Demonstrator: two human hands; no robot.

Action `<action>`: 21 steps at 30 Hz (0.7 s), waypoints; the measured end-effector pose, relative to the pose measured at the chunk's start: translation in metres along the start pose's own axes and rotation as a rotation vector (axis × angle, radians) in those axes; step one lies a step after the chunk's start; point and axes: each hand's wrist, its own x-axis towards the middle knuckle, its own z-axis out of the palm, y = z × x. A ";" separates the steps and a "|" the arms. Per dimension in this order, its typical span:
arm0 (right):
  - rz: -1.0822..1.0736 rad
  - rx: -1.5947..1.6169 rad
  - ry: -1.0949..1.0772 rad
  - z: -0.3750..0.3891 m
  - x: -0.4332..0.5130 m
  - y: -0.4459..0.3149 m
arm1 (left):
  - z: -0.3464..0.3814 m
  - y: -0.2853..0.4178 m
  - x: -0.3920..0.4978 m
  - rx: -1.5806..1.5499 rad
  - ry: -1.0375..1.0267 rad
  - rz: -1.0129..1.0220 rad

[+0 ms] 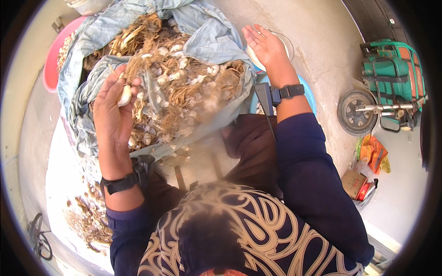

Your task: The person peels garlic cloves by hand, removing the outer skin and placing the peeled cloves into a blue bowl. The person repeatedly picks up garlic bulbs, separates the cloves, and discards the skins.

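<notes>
My left hand [112, 103] grips a piece of pale garlic [125, 96] between thumb and fingers, at the left side of a blue-grey cloth [215, 38]. On that cloth lies a heap of garlic bulbs, dry stalks, roots and papery skins [183, 89]. To the right, my right hand [264, 48] is raised with its palm up and fingers apart, and nothing lies in it. Behind it is a white container [284, 40] with a thin handle, mostly covered by the hand. Below my right wrist stands a light blue basin [309, 91], partly hidden by the forearm.
A pink basin [51, 74] full of small pale pieces stands at the far left. Stalk scraps [88, 220] lie on a bright white sheet [60, 193] at lower left. A green motor vehicle [386, 76] is parked at right, near an orange bag [374, 151] and a cardboard box [354, 183].
</notes>
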 end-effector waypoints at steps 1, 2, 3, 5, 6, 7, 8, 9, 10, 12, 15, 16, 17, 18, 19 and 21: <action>0.054 0.189 -0.086 0.026 -0.011 -0.002 | 0.001 -0.002 0.000 0.012 -0.015 0.021; 0.021 0.028 -0.160 0.052 -0.029 -0.003 | 0.002 -0.004 0.000 -0.015 0.018 0.027; -0.064 -0.094 -0.344 0.078 -0.049 -0.003 | 0.003 -0.007 -0.001 -0.056 0.035 0.042; -0.205 -0.242 -0.673 0.122 -0.088 0.000 | 0.005 -0.009 -0.001 -0.154 -0.014 0.021; -0.146 -0.315 -0.703 0.139 -0.105 0.003 | 0.006 -0.010 -0.002 -0.189 -0.025 0.020; -0.176 -0.290 -0.836 0.152 -0.120 0.008 | 0.007 -0.010 -0.003 -0.185 -0.034 0.002; -0.256 -0.316 -0.798 0.163 -0.135 0.016 | 0.007 -0.009 -0.004 -0.182 -0.080 -0.036; -0.469 -0.583 -0.739 0.173 -0.138 0.020 | 0.008 -0.009 -0.005 -0.179 -0.116 -0.075; -0.425 -0.609 -0.681 0.178 -0.141 0.025 | 0.007 -0.009 -0.007 -0.122 -0.171 -0.079; -0.431 -0.642 -0.623 0.184 -0.142 0.036 | 0.008 -0.010 -0.012 -0.032 -0.211 -0.039; -0.505 -0.634 -0.620 0.191 -0.137 0.048 | 0.004 -0.008 -0.014 -0.042 -0.239 -0.051; -0.489 -0.639 -0.632 0.194 -0.135 0.050 | 0.003 -0.008 -0.014 -0.060 -0.252 -0.050; -0.394 -0.672 -0.619 0.196 -0.133 0.051 | 0.002 -0.007 -0.015 -0.095 -0.267 -0.042; -0.296 -0.641 -0.628 0.197 -0.131 0.051 | 0.001 -0.007 -0.015 -0.022 -0.262 -0.060; -0.268 -0.607 -0.675 0.196 -0.131 0.050 | 0.001 -0.007 -0.016 -0.053 -0.243 -0.045; -0.065 -0.551 -0.720 0.195 -0.130 0.046 | 0.002 -0.009 -0.017 -0.110 -0.217 -0.022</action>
